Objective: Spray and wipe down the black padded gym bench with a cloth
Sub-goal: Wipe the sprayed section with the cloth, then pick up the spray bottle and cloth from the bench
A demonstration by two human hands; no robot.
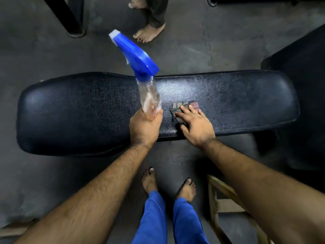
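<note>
Now: wiping looks to be the step in hand, judging by the palm on the cloth.
Stool point(216, 191): wooden frame at 4 o'clock, nearest the person.
Left hand point(146, 127): curled round the base of the bottle point(149, 95), holding it above the bench. The nozzle aims to 11 o'clock, with no finger at the trigger.
Right hand point(195, 125): fingers straight, pressing flat on the cloth.
Cloth point(182, 105): folded, on the bench at 3 o'clock of the left hand.
Bench point(79, 111): runs 9 to 3 o'clock. Pale sheen at 12 o'clock of the cloth; wet or glare, I cannot tell.
Next: even pressure and long strokes along the pad. Spraying would need a grip at the trigger.
Far: another person's foot point(149, 33) at 12 o'clock.
</note>
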